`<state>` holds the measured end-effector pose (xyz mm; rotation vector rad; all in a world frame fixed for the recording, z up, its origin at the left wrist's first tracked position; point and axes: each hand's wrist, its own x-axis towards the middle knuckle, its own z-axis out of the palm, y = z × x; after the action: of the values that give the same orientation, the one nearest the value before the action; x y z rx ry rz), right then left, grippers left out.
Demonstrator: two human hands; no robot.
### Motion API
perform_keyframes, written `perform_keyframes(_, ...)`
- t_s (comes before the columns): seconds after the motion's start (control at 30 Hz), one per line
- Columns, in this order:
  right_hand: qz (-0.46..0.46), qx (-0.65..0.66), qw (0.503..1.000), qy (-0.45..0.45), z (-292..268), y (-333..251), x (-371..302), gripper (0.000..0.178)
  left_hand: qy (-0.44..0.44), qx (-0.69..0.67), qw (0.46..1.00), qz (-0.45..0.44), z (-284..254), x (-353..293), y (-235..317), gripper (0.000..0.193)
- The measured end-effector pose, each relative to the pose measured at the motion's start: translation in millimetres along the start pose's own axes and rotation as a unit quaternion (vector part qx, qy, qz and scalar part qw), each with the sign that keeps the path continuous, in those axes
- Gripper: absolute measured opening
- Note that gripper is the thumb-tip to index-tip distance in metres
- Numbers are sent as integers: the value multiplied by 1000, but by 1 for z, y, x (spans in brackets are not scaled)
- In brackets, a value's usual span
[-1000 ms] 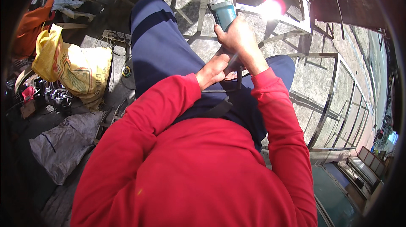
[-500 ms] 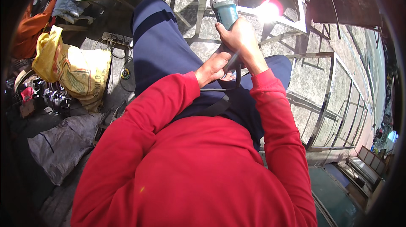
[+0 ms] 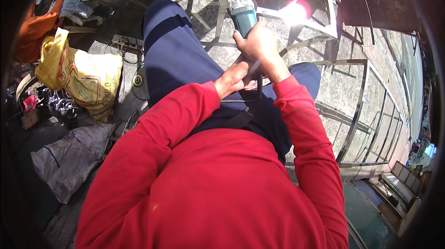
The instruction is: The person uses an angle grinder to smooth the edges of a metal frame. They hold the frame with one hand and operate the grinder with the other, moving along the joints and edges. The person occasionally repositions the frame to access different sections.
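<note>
A teal angle grinder (image 3: pixel 245 18) with a silver head points away from me above my knees. My right hand (image 3: pixel 260 42) wraps around its body, thumb along the left side. Farther back, my left hand (image 3: pixel 233 78) closes on the rear of the tool, partly hidden by my right wrist. A dark cord hangs from the rear end near my lap. The grinder's head is beside the left upright of a shiny metal frame (image 3: pixel 330 8). Faint orange streaks like sparks show just beyond the head.
Another metal frame (image 3: pixel 356 114) lies at the right. On the left are a yellow sack (image 3: pixel 95 82), a grey sack (image 3: pixel 69 158), a power strip (image 3: pixel 127 42) and a disc (image 3: pixel 137 80). An orange-clothed person (image 3: pixel 32 40) is at the far left. Strong glare covers part of the far frame.
The grinder's head has shifted slightly left and toward me, with both hands still on the tool. Orange streaks now show beyond it.
</note>
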<state>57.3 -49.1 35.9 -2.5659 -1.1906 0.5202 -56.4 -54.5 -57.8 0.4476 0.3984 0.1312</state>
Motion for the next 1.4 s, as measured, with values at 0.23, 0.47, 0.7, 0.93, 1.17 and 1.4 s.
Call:
perform_keyframes(0.23, -2, 45, 999, 13, -4, 6, 7, 72, 27, 14, 999, 12, -10, 12, 2, 26)
perform_keyframes(0.47, 12, 71, 997, 23, -7, 9, -11, 69, 7, -2, 1000, -2, -21, 6, -8, 29)
perform_keyframes(0.7, -10, 58, 998, 21, 3, 11, -7, 67, 42, 18, 999, -9, -15, 0, -7, 30)
perform_keyframes(0.93, -16, 43, 999, 4, 5, 6, -8, 66, 32, 18, 998, 44, 2, -4, -8, 25)
perform_keyframes(1.17, -28, 36, 998, 36, 4, 4, 1, 69, 27, 15, 1000, 5, 2, 1, 5, 28)
perform_keyframes(1.4, 1, 65, 997, 51, -7, 8, -7, 73, -3, 24, 1000, -17, -5, 2, 7, 25)
